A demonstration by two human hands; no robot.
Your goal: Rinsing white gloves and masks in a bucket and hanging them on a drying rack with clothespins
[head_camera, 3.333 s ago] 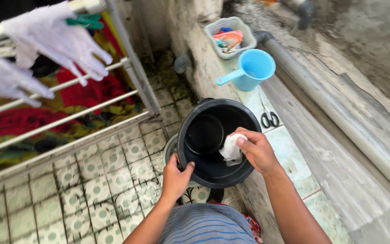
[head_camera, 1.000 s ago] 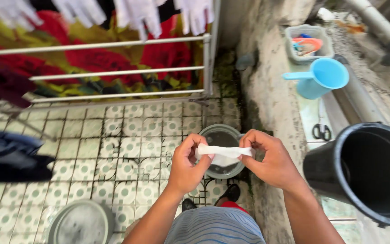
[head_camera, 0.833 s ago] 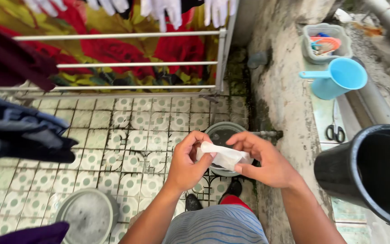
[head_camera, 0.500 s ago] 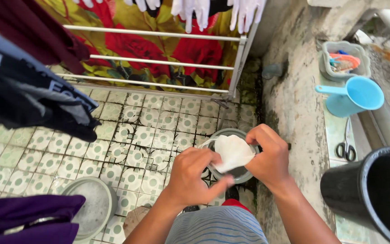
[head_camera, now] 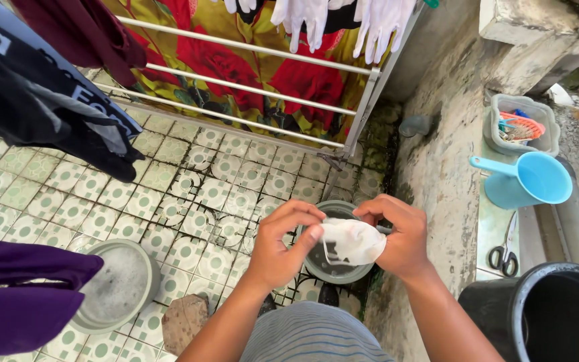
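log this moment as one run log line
left hand: pinching white cloth | right hand: gripping same cloth | below: grey basin on tiled floor

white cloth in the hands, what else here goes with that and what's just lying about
In hand:
- white cloth, pinched by left hand and right hand
- grey basin directly under it

Lying about:
- blue scoop
- scissors
- black bucket
- grey tub of pegs
- soapy basin
- white gloves on the drying rack

Home laundry yard — drying rack point(head_camera: 249, 80), tiled floor point(head_camera: 189, 181), dipper point(head_camera: 524, 179).
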